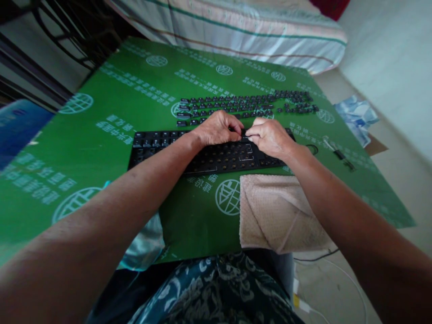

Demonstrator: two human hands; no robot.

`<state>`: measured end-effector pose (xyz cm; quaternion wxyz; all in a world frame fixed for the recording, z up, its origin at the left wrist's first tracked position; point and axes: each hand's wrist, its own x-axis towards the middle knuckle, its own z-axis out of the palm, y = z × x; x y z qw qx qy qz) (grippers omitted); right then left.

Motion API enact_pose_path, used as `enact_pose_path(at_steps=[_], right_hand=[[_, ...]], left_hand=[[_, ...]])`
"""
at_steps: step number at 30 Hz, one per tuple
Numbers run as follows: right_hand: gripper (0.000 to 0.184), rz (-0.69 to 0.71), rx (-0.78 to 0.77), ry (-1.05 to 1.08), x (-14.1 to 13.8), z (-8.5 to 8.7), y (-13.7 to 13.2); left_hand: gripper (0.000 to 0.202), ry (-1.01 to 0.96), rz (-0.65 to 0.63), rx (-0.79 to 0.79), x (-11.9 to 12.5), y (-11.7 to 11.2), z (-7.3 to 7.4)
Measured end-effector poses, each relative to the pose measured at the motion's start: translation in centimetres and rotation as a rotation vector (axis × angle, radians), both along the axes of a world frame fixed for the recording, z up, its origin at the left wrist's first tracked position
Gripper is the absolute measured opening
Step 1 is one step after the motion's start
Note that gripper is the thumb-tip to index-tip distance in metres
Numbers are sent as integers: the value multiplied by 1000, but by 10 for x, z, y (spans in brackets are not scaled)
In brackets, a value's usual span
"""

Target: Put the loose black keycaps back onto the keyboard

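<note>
A black keyboard [216,157] lies on the green table, most of its key sockets bare and keycaps fitted at its upper left. My left hand [221,128] is closed over the keyboard's back edge, its thumb and forefinger pinched at a small black keycap [245,133]. From the right, my right hand [269,137] also has its fingertips closed at that keycap, close to the left fingertips. My fingers partly hide the keycap. Behind the keyboard, loose black keycaps [229,104] are laid out in rows.
A folded beige cloth [280,211] lies at the table's front edge. A light blue-green cloth or bag [145,243] is by my left forearm. Near the right edge of the green table [195,211] lies a small tool [339,154]. A bed [236,22] stands beyond.
</note>
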<state>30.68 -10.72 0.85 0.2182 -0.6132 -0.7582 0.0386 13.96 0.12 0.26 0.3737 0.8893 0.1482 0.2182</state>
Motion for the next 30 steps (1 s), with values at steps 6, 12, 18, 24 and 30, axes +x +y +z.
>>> enact_pose_path(at_steps=[6,12,18,24,30], right_hand=[[25,-62,58,-103,-11,-8,-13],[24,-96,107,-141,-18,-15,-19],[33,-184,203,1,-19,-18,-29],[38,-193,239,-35,-22,-25,-31],[38,-162,214,-59,-27,-23,-31]], left_hand=[[13,62,60,167,-4,3,4],[18,247,120,353,-15,0,14],[17,290,128,396,-31,-3,19],[18,193,89,375,-39,-8,10],[19,136,80,379,-42,-11,4]])
